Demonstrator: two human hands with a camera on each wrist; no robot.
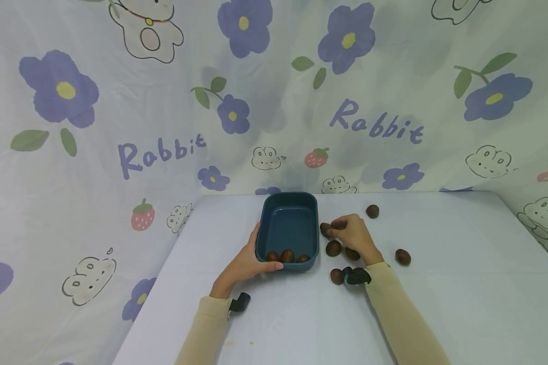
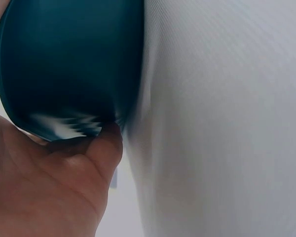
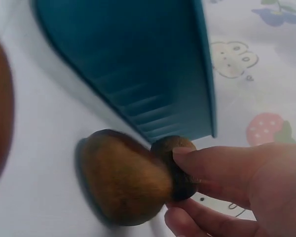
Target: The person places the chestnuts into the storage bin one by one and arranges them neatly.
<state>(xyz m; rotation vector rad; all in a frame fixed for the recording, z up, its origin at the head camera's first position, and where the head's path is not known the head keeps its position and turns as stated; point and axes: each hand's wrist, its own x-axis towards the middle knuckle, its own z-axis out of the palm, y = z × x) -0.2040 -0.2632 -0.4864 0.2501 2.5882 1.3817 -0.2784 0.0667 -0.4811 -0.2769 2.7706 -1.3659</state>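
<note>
A deep teal rectangular dish (image 1: 288, 200) stands on the table, with several brown chestnuts (image 1: 287, 256) along its near end. My left hand (image 1: 246, 263) grips the dish's near left corner, its thumb lying over the front rim; the left wrist view shows the palm against the dish wall (image 2: 69, 59). Just right of the dish, my right hand (image 1: 353, 235) pinches a chestnut (image 3: 182, 182) between thumb and fingers. Another chestnut (image 3: 123, 182) lies close by it. Under and around that hand are more chestnuts (image 1: 333, 248), one partly hidden by the wrist camera.
Farther right lie two separate chestnuts, one toward the back (image 1: 372, 211) and one beyond my right wrist (image 1: 403, 257). A white cloth covers the table (image 1: 461, 294). Behind it hangs a printed curtain (image 1: 274, 126) with flowers and rabbits.
</note>
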